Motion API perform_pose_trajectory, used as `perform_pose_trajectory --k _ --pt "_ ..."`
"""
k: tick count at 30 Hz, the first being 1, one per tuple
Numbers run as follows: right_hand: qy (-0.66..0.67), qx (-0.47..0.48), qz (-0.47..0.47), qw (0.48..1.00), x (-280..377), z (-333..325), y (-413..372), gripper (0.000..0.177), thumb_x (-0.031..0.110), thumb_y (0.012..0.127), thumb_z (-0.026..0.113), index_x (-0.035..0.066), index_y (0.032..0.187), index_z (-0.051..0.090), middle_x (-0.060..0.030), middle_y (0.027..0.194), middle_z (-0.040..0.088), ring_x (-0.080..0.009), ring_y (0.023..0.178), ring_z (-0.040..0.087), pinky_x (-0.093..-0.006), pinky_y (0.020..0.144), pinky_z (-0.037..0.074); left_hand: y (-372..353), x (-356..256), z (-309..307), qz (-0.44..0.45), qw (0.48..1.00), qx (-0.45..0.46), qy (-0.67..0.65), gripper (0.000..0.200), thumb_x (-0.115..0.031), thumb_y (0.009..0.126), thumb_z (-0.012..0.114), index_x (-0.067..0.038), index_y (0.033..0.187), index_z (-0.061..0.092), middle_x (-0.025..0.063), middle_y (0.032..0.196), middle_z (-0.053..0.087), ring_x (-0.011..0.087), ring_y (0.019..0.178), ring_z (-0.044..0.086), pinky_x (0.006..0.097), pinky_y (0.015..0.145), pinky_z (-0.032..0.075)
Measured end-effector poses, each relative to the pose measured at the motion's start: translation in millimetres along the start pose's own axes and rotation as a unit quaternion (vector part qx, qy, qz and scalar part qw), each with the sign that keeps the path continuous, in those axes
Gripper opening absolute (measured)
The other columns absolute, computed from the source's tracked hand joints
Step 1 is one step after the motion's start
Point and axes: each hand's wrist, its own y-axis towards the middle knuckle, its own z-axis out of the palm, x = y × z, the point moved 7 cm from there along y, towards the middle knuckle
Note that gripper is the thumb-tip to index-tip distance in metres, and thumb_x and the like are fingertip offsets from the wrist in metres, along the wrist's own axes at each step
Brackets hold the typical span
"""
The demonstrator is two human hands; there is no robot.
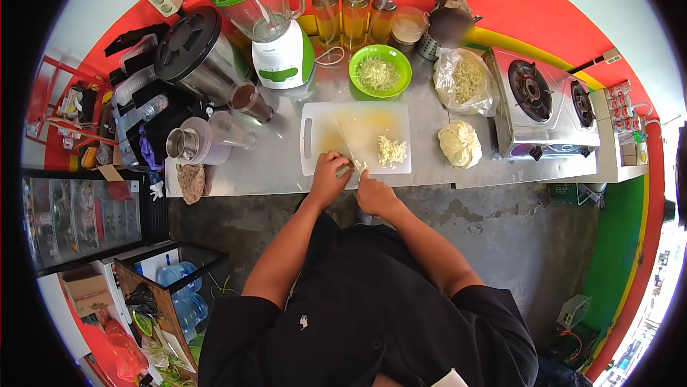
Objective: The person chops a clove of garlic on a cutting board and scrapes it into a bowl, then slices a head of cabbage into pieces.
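A knife (348, 136) lies across the white cutting board (322, 111), its blade pointing away and slightly left. My right hand (376, 194) is closed around its handle at the board's front edge. Left of the blade, my left hand (330, 178) has its fingers curled against the board; what they hold is too small to make out. A small heap of chopped pale cabbage (391, 151) rests on the board right of the knife, with bits near the blade. Off the board to the right sits a pale cabbage head (459, 144).
Behind the board stand a green bowl (358, 86) of shredded cabbage and a plastic bag (469, 83) of more shreds. A blender (275, 51) and pump bottles (356, 18) line the wall. The gas stove (544, 133) is right; a metal container (204, 58) and cups are left.
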Motion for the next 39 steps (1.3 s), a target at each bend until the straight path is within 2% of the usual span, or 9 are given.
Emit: perform_pose_trajectory --k 6,12,19,21,24,34,37,39 --pt "-0.035 0.023 -0.022 0.999 7.5 -25.9 -9.3 0.041 0.015 0.092 0.053 -0.011 0.123 0.046 -0.0310 0.103 0.070 -0.0461 0.099 0.071 -0.0519 0.087 0.056 0.4 -0.6 -2.3 -0.014 1.000 0.011 -0.016 0.021 -0.009 0.078 0.078 -0.004 0.097 0.070 0.0104 0.102 0.064 0.0339 0.104 0.056 0.0419 0.093 0.046" --pt "-0.010 -0.042 -0.011 0.999 5.2 -3.8 -9.8 0.039 0.016 0.091 0.053 -0.010 0.120 0.049 -0.0289 0.101 0.072 -0.0448 0.097 0.072 -0.0506 0.086 0.057 0.7 -0.2 -3.1 -0.021 0.999 0.008 -0.023 0.019 -0.011 0.078 0.078 -0.005 0.094 0.071 0.0101 0.099 0.064 0.0332 0.103 0.057 0.0418 0.092 0.047" --pt "-0.038 -0.042 -0.028 0.998 7.1 -13.3 -19.5 0.035 0.017 0.092 0.054 -0.008 0.116 0.049 -0.0296 0.100 0.072 -0.0430 0.094 0.073 -0.0504 0.083 0.058 2.7 0.3 -1.5 -0.005 1.000 -0.007 -0.001 0.019 -0.011 0.075 0.078 -0.004 0.092 0.071 0.0114 0.095 0.064 0.0333 0.101 0.058 0.0416 0.091 0.047" --pt "-0.040 -0.042 0.003 0.998 5.8 -4.8 -20.8 0.035 0.018 0.092 0.056 -0.007 0.116 0.050 -0.0287 0.099 0.072 -0.0412 0.094 0.074 -0.0501 0.083 0.059 2.9 2.4 1.1 -0.012 1.000 -0.010 0.007 0.022 -0.010 0.074 0.077 -0.003 0.093 0.070 0.0123 0.096 0.064 0.0342 0.100 0.057 0.0417 0.089 0.047" --pt "-0.061 -0.039 0.002 0.997 8.1 2.2 -16.6 0.034 0.017 0.091 0.057 -0.007 0.115 0.051 -0.0275 0.100 0.073 -0.0402 0.095 0.074 -0.0494 0.084 0.059 1.3 5.9 0.9 -0.009 0.999 -0.041 0.002 0.025 -0.010 0.073 0.077 -0.002 0.095 0.068 0.0130 0.097 0.063 0.0352 0.100 0.057 0.0423 0.089 0.047" --pt "-0.049 -0.042 0.008 0.998 9.7 -1.6 -17.9 0.034 0.015 0.091 0.053 -0.008 0.116 0.050 -0.0281 0.100 0.072 -0.0425 0.095 0.073 -0.0501 0.084 0.058 1.0 4.1 -1.5 -0.003 0.999 -0.039 -0.016 0.022 -0.009 0.076 0.078 -0.003 0.095 0.069 0.0114 0.097 0.063 0.0336 0.101 0.057 0.0418 0.089 0.047" --pt "-0.064 -0.040 0.008 0.997 9.1 -1.9 -11.4 0.033 0.014 0.092 0.054 -0.006 0.118 0.050 -0.0255 0.104 0.073 -0.0399 0.098 0.073 -0.0472 0.085 0.058 -0.4 7.4 0.9 -0.019 1.000 -0.019 -0.008 0.022 -0.009 0.076 0.077 -0.003 0.095 0.070 0.0112 0.098 0.064 0.0337 0.102 0.057 0.0419 0.090 0.047" --pt "-0.065 -0.038 0.000 0.997 8.7 -3.3 -7.7 0.035 0.015 0.093 0.054 -0.006 0.120 0.048 -0.0259 0.103 0.073 -0.0400 0.096 0.074 -0.0473 0.085 0.059 0.5 6.1 0.9 0.002 1.000 -0.006 -0.012 0.021 -0.008 0.076 0.076 -0.003 0.095 0.069 0.0114 0.099 0.063 0.0343 0.102 0.057 0.0422 0.090 0.047"
